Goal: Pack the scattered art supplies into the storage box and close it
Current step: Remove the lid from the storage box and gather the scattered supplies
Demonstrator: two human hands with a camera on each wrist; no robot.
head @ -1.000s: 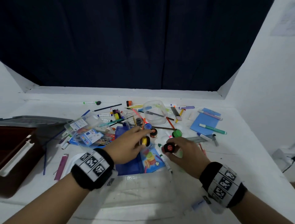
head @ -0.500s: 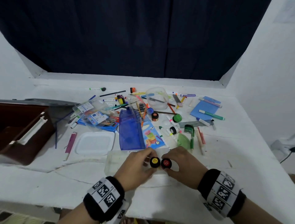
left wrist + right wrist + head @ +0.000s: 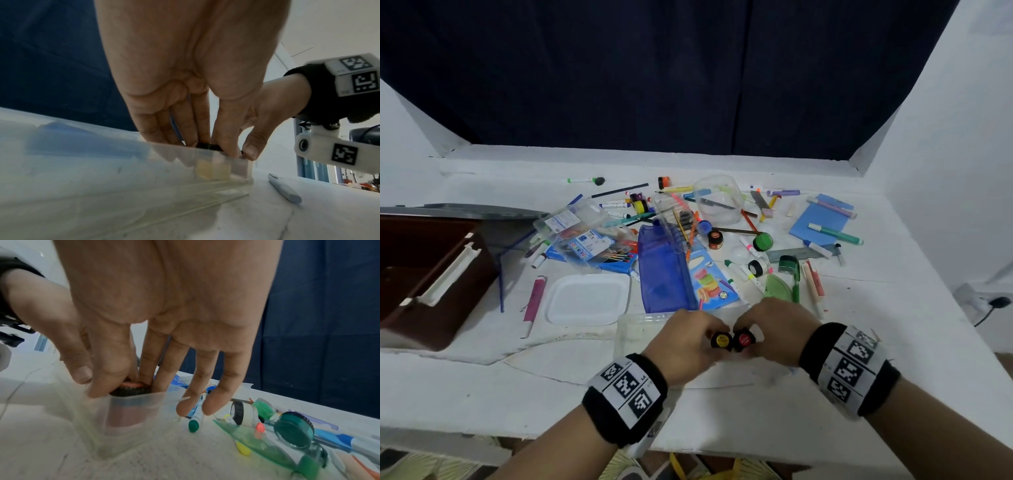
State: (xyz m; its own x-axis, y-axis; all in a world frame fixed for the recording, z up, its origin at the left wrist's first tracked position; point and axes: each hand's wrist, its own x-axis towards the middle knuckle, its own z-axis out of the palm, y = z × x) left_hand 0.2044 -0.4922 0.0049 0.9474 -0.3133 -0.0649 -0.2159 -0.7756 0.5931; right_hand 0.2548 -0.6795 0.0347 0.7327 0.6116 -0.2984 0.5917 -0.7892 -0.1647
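A clear plastic storage box (image 3: 635,330) lies open near the table's front edge. My left hand (image 3: 710,339) pinches a small yellow paint pot (image 3: 721,341) by its black lid. Beside it, my right hand (image 3: 751,339) pinches a red paint pot (image 3: 745,339). Both pots stand side by side at the box's right end. In the left wrist view the yellow pot (image 3: 205,168) shows through the box wall (image 3: 102,178). In the right wrist view the red pot (image 3: 129,390) sits inside the box corner (image 3: 131,423), my thumb and fingers still on its lid.
The box's white lid (image 3: 587,299) lies just beyond it, next to a blue pencil case (image 3: 662,270). Markers, pens, a green paint pot (image 3: 762,241) and a blue notebook (image 3: 820,219) are scattered behind. A brown box (image 3: 424,270) stands at the left.
Both hands took the yellow and red pots from the pile and brought them back to the clear box. Over the last half second they sank slightly into its right end.
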